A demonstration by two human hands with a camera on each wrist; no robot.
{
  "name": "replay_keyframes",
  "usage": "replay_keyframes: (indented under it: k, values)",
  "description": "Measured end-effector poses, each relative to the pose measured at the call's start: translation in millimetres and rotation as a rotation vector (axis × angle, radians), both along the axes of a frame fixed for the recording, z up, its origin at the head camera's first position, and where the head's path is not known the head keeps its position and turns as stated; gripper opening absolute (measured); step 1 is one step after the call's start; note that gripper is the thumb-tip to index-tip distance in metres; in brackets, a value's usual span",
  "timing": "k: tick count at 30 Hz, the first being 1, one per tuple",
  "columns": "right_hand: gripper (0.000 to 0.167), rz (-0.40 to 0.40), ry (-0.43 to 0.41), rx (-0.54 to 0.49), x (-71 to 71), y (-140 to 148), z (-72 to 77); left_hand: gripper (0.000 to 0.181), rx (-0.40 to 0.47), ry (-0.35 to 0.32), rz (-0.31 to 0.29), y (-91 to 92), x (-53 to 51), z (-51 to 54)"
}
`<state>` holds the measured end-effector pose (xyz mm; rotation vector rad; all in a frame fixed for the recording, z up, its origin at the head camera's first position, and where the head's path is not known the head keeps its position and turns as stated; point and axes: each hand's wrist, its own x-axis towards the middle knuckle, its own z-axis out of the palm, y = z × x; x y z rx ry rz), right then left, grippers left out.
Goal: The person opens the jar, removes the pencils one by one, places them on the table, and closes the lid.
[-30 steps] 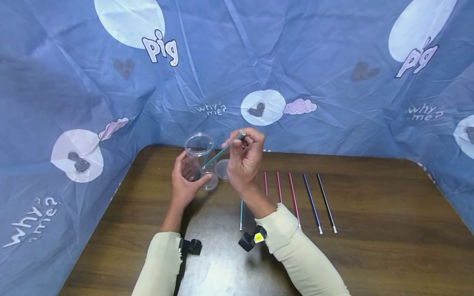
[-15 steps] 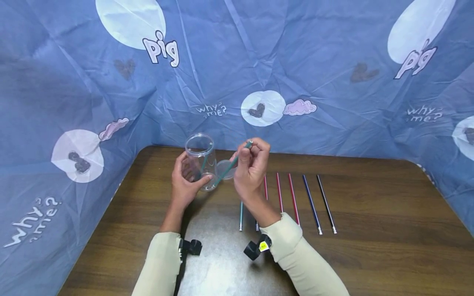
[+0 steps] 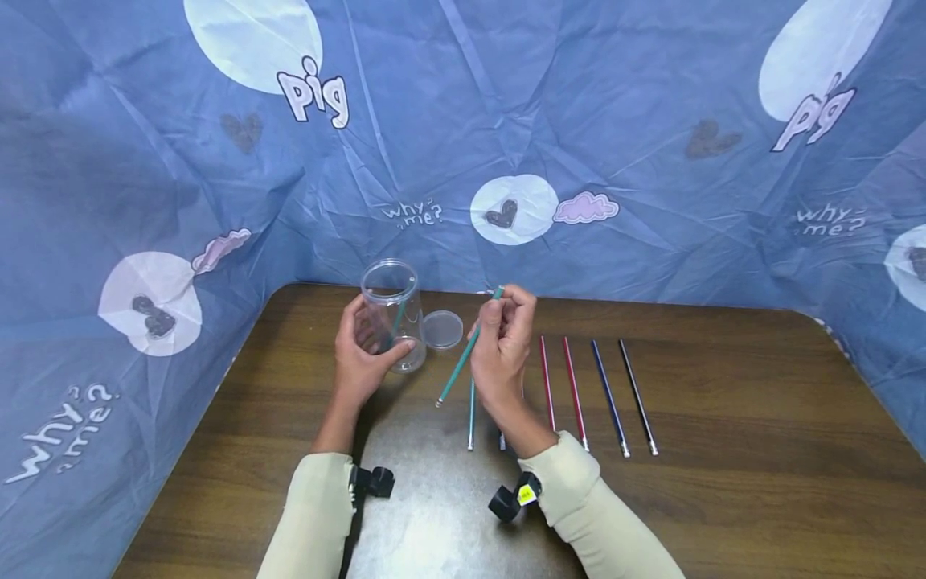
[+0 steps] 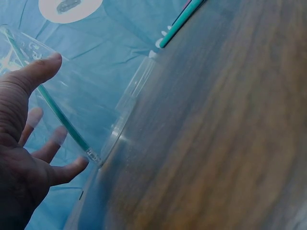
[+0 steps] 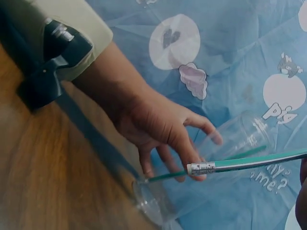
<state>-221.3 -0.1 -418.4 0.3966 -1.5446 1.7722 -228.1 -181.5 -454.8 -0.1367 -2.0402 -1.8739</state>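
My left hand (image 3: pixel 362 362) grips a clear plastic jar (image 3: pixel 414 322) that stands upright on the table, thumb in front and fingers round its far left side. Inside the jar a green pencil (image 4: pixel 62 117) leans, its eraser end down at the bottom. To the right, my right hand (image 3: pixel 502 346) pinches another green pencil (image 3: pixel 457 374) near its upper end, above the table. That pencil slants down to the left, eraser end lowest, apart from the jar. In the right wrist view its metal ferrule (image 5: pixel 203 167) shows close up, with the left hand and jar behind.
A round clear lid (image 3: pixel 443 330) lies just right of the jar. Under the right hand are a teal pencil (image 3: pixel 472 414) and partly hidden ones. Red pencils (image 3: pixel 546 382), a blue pencil (image 3: pixel 610 398) and a black pencil (image 3: pixel 638 394) lie in a row on the wooden table (image 3: pixel 760 450).
My right hand has moved right and toward me with the green pencil, whose lower end has swung from beside the jar to over the table. The left hand and jar stay put.
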Motion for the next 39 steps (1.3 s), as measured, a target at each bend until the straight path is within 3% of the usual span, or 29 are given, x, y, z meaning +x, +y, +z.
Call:
replay_keyframes:
  k: [4,11,21,26,34,39]
  values:
    - [0.017,0.016,-0.112,0.012,1.5,7.8,-5.3,0.089,0.003,0.0,-0.003,-0.5,0.0,0.4]
    - [0.024,0.01,-0.299,0.069,-0.9,19.0,-14.4,0.089,0.007,0.0,0.0,-1.3,0.4,1.2]
    - [0.025,-0.056,-0.471,0.232,-2.0,41.6,-26.3,0.089,-0.016,-0.015,0.005,-0.4,1.5,1.6]
    - [0.026,-0.081,-0.517,0.284,-3.7,54.6,-30.3,0.088,-0.012,-0.008,0.005,-0.4,0.7,0.3]
    - [0.024,-0.051,-0.576,0.318,-12.0,75.0,-29.5,0.089,-0.02,-0.01,0.005,-2.3,-1.1,-1.4]
    - [0.025,-0.084,-0.601,0.262,-19.0,92.9,-24.3,0.089,-0.023,-0.005,0.001,-2.3,-1.5,-1.9]
